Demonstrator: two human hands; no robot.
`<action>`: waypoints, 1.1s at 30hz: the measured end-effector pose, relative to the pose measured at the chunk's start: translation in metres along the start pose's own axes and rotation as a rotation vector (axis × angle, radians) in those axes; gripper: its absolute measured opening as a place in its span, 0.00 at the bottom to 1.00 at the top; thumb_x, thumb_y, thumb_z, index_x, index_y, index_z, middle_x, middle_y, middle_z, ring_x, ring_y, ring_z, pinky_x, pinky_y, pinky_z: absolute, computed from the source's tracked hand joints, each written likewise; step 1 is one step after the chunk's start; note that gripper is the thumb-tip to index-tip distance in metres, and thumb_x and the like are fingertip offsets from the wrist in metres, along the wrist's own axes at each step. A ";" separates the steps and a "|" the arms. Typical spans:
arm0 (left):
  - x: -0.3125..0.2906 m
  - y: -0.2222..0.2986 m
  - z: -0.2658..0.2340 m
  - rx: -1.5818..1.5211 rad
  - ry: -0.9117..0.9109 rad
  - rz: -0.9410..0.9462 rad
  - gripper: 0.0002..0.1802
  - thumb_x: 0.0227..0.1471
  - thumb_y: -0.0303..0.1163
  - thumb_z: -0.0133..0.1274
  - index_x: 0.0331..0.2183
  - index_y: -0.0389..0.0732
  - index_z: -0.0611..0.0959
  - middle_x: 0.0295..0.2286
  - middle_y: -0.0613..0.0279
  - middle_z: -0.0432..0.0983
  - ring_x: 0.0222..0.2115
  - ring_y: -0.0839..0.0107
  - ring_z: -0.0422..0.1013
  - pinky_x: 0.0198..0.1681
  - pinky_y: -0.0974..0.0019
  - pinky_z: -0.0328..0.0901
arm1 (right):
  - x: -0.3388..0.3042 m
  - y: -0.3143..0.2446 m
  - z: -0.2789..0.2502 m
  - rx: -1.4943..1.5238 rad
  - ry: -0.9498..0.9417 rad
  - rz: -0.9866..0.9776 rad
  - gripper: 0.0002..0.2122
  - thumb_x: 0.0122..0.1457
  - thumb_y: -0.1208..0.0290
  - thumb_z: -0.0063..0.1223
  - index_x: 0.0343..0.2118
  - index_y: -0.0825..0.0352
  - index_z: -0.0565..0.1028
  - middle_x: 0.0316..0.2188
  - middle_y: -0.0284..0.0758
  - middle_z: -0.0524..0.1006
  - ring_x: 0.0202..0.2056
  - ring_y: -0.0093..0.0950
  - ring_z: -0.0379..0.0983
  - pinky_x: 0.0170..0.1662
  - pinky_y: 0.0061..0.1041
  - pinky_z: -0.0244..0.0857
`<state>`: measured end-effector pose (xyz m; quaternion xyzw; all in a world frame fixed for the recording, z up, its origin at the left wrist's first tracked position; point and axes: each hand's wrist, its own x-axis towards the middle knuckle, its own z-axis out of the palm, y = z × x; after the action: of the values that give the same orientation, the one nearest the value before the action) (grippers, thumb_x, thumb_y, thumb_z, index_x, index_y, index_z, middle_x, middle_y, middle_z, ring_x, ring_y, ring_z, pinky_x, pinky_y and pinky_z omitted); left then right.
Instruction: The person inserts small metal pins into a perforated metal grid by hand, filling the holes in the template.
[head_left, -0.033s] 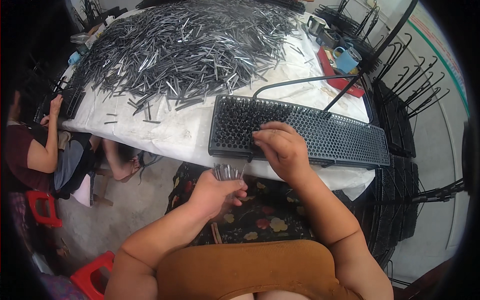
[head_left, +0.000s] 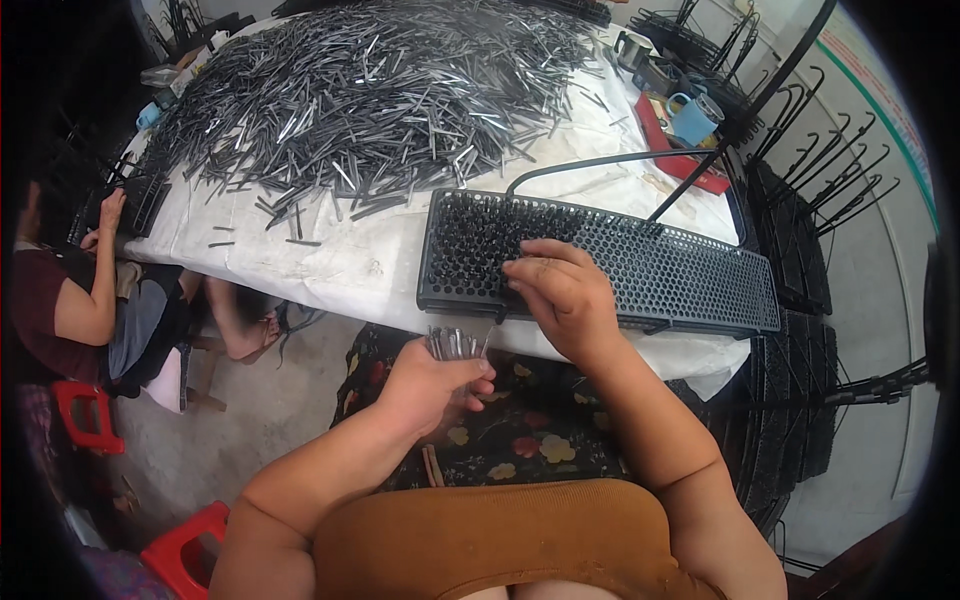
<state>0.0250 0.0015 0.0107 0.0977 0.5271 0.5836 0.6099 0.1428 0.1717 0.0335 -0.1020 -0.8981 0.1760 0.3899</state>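
Note:
My left hand [head_left: 432, 385] is closed around a bunch of thin, shiny grey strips [head_left: 457, 345], whose upper ends stick up from the fist. It is just off the table's front edge, below the near left corner of a long black perforated rack [head_left: 690, 280]. Dark strips [head_left: 470, 235] stand upright, packed in the holes at the rack's left end; toward the right the holes show no strips. My right hand [head_left: 572, 300] reaches over the rack's front edge with its fingertips pinched at the border of the filled part. Whatever sits between those fingertips is hidden.
A wide heap of loose dark strips [head_left: 370, 110] covers the far side of the white-covered table [head_left: 350, 255]. A red box [head_left: 680, 150] with a blue mug [head_left: 693, 120] stands at the right. Hooked black racks [head_left: 820, 150] line the right wall. Another person [head_left: 80, 300] works at the left.

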 end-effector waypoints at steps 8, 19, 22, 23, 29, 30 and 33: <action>0.003 0.000 -0.003 0.016 -0.015 -0.020 0.08 0.48 0.25 0.57 0.32 0.33 0.78 0.25 0.54 0.77 0.24 0.66 0.75 0.21 0.65 0.70 | -0.001 0.004 -0.004 -0.041 -0.059 -0.001 0.11 0.47 0.77 0.60 0.34 0.59 0.80 0.35 0.30 0.80 0.47 0.36 0.73 0.50 0.39 0.62; 0.001 0.002 -0.002 0.022 -0.006 -0.033 0.07 0.48 0.24 0.57 0.32 0.33 0.77 0.25 0.55 0.77 0.24 0.66 0.75 0.21 0.66 0.70 | -0.008 0.000 -0.009 -0.133 -0.118 -0.019 0.11 0.47 0.79 0.59 0.36 0.62 0.79 0.39 0.32 0.80 0.52 0.37 0.69 0.55 0.38 0.59; 0.000 0.000 -0.002 0.014 -0.017 -0.022 0.07 0.48 0.24 0.57 0.32 0.34 0.78 0.25 0.55 0.77 0.24 0.67 0.75 0.21 0.67 0.70 | -0.012 -0.010 -0.014 -0.172 -0.037 -0.013 0.12 0.49 0.78 0.59 0.39 0.64 0.78 0.38 0.34 0.80 0.47 0.34 0.74 0.49 0.31 0.64; -0.002 -0.003 -0.002 0.022 -0.023 0.027 0.08 0.48 0.24 0.57 0.32 0.34 0.78 0.25 0.56 0.77 0.24 0.67 0.75 0.21 0.67 0.70 | -0.014 -0.020 -0.016 -0.167 -0.039 -0.016 0.12 0.49 0.78 0.59 0.39 0.64 0.78 0.38 0.34 0.80 0.47 0.34 0.74 0.49 0.31 0.64; -0.007 -0.003 0.005 0.141 -0.117 0.095 0.09 0.47 0.22 0.58 0.33 0.34 0.77 0.26 0.56 0.77 0.25 0.68 0.75 0.20 0.67 0.69 | -0.030 -0.041 -0.013 0.820 -0.203 0.884 0.07 0.54 0.79 0.57 0.36 0.70 0.74 0.29 0.31 0.78 0.32 0.16 0.72 0.33 0.16 0.67; -0.006 -0.003 0.005 0.144 -0.109 0.063 0.09 0.47 0.22 0.58 0.34 0.33 0.77 0.27 0.56 0.77 0.25 0.68 0.75 0.20 0.67 0.69 | -0.026 -0.036 -0.011 0.705 -0.006 0.809 0.06 0.53 0.80 0.58 0.33 0.70 0.73 0.27 0.31 0.77 0.29 0.17 0.73 0.31 0.17 0.67; -0.001 -0.001 0.001 0.081 -0.094 -0.049 0.10 0.47 0.21 0.57 0.35 0.33 0.77 0.27 0.56 0.77 0.24 0.68 0.75 0.21 0.67 0.69 | -0.023 -0.009 -0.014 0.272 0.258 0.359 0.07 0.51 0.82 0.59 0.32 0.69 0.74 0.26 0.34 0.77 0.28 0.20 0.74 0.30 0.18 0.67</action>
<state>0.0267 0.0009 0.0106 0.1366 0.5233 0.5416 0.6435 0.1679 0.1594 0.0306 -0.2282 -0.7765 0.3470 0.4739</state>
